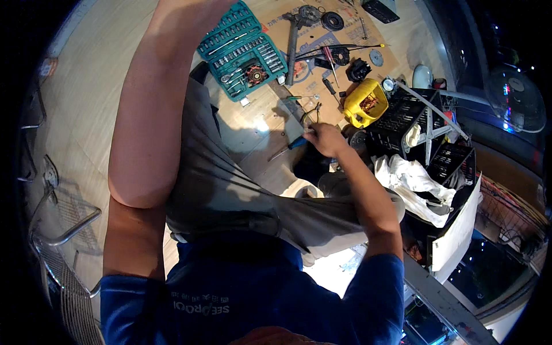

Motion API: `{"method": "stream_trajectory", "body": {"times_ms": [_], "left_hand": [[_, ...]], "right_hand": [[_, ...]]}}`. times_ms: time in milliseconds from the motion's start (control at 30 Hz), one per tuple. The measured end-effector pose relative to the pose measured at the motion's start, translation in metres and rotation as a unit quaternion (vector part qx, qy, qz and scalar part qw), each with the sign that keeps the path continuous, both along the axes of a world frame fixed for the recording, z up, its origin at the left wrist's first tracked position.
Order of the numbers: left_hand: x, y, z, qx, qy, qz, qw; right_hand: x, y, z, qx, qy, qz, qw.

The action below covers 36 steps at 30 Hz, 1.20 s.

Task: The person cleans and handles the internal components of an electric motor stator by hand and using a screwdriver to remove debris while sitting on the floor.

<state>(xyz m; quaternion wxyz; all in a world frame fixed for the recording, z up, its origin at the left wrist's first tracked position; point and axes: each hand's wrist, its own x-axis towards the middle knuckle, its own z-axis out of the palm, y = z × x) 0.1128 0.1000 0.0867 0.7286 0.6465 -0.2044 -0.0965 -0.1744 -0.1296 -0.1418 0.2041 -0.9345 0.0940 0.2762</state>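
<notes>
My right hand [328, 140] is closed low over the floor in front of my knees, its fingers pinched. What it holds, if anything, is too small to make out. Right beside its fingertips are pliers [311, 114] with dark curved handles spread apart. Below them lies a blue-handled screwdriver [296, 143]. My left arm stretches up past the top edge, where only the base of my left hand [221, 7] shows; its fingers are hidden. Near that arm a green socket set case [276, 73] lies open, with a round copper-wound part [255, 75] resting on it.
A cardboard sheet [368, 34] carries a hammer-like tool [293, 49], screwdrivers and dark round parts. A yellow cut-open jug [357, 117] holds copper-coloured pieces. Black crates [397, 123] and a white cloth [417, 184] stand at the right; a metal rack [66, 247] is at the left.
</notes>
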Motion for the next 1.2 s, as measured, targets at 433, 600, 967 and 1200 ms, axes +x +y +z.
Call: {"method": "stream_trajectory", "body": {"times_ms": [433,600,967,1200], "left_hand": [[-0.027,-0.003,0.01,0.194,-0.14,0.112,0.965],[-0.016,-0.001,0.017,0.234,-0.169,0.095,0.953],[0.01,-0.004,0.001,0.147,0.025,-0.025,0.988],[-0.009,-0.058,-0.056,0.241,-0.072,-0.115,0.961]], "right_hand": [[0.177,0.063,-0.145,-0.096,-0.032,-0.115,0.988],[0.217,0.07,-0.156,-0.079,0.022,-0.096,0.992],[0.225,0.02,-0.084,0.326,-0.027,-0.233,0.916],[0.167,-0.036,0.129,0.33,-0.121,-0.249,0.902]]}}
